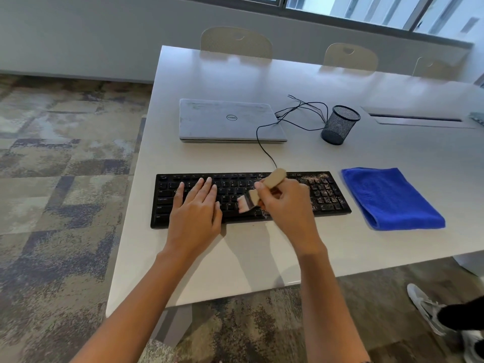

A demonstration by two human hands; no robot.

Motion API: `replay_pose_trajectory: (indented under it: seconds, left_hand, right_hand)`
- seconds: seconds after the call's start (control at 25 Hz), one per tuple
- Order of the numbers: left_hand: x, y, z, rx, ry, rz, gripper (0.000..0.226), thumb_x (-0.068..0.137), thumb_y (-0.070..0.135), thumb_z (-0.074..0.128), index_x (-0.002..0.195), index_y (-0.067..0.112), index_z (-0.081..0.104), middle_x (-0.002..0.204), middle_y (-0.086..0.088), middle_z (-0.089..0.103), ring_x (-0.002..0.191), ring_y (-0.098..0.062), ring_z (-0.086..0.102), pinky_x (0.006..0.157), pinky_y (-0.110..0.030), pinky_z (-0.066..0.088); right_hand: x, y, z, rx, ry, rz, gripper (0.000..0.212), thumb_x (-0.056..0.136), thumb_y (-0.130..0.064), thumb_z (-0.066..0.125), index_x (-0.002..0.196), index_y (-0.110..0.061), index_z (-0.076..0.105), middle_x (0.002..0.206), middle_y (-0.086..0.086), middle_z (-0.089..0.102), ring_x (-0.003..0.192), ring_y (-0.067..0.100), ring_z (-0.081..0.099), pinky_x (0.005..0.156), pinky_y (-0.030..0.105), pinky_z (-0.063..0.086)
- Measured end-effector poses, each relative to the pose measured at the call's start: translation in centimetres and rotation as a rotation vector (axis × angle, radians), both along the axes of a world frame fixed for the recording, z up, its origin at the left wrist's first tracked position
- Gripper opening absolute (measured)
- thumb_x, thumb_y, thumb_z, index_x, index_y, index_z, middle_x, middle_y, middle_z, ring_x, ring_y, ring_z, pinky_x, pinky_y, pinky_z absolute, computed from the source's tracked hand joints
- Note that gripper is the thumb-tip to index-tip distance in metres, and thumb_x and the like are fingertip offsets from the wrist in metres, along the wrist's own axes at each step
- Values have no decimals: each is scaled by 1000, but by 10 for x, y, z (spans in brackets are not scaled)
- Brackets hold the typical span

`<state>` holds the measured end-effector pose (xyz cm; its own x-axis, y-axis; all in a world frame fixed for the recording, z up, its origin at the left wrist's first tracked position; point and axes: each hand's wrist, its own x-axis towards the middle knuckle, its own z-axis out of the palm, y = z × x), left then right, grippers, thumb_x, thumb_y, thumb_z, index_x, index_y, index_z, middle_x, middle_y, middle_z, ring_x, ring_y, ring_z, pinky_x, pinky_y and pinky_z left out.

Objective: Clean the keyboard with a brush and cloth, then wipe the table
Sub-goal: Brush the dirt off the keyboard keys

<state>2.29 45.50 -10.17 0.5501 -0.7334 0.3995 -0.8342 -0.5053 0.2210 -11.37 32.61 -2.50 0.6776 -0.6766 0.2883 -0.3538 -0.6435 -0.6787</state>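
A black keyboard [324,197] lies near the front edge of the white table [256,258], with pale crumbs scattered over its right side. My left hand [196,208] rests flat on the left half of the keys, fingers straight. My right hand [285,205] grips a small brush [273,178] by its wooden handle. Its pale bristles [245,205] touch the keys in the middle of the keyboard. A folded blue cloth [390,197] lies on the table just right of the keyboard.
A closed grey laptop [230,120] sits behind the keyboard. A black mesh pen cup [340,125] stands to its right among thin black cables [301,113]. Chairs line the far edge. Another person's shoe [424,305] is on the carpet at the lower right.
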Motion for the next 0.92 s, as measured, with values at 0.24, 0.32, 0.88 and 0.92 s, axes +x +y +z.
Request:
replay_pose_trajectory:
  seconds: [0.24, 0.32, 0.88, 0.92]
  left_hand:
    - [-1, -12, 1, 65, 20, 37, 62, 97, 43, 23, 141, 8, 49, 149, -10, 44, 142, -22, 35, 117, -51, 19]
    - [-2, -17, 2, 90, 21, 21, 64, 97, 45, 21, 143, 8, 46, 151, -10, 41, 143, -23, 32, 118, -51, 19]
    - [-4, -17, 0, 42, 12, -33, 57, 98, 41, 28, 135, 7, 55, 143, -9, 51, 137, -22, 42, 113, -52, 31]
    - [-3, -16, 0, 35, 14, -34, 57, 98, 41, 28, 135, 8, 55, 143, -9, 51, 138, -22, 42, 114, -52, 31]
  right_hand:
    - [2, -16, 16, -7, -30, -57, 22, 98, -28, 63, 85, -14, 75, 67, 0, 70, 58, 10, 64, 56, 28, 53]
    - [14, -6, 12, -4, -37, 10, 18, 98, -27, 62, 90, -16, 74, 64, -6, 65, 52, 2, 56, 50, 17, 42]
    - [17, -10, 11, -44, 69, 42, 37, 101, -29, 57, 71, -8, 65, 56, 0, 59, 45, 10, 48, 47, 22, 37]
    - [16, -10, 9, -36, 105, 53, 41, 101, -29, 56, 67, -6, 62, 56, 4, 60, 45, 13, 50, 47, 26, 39]
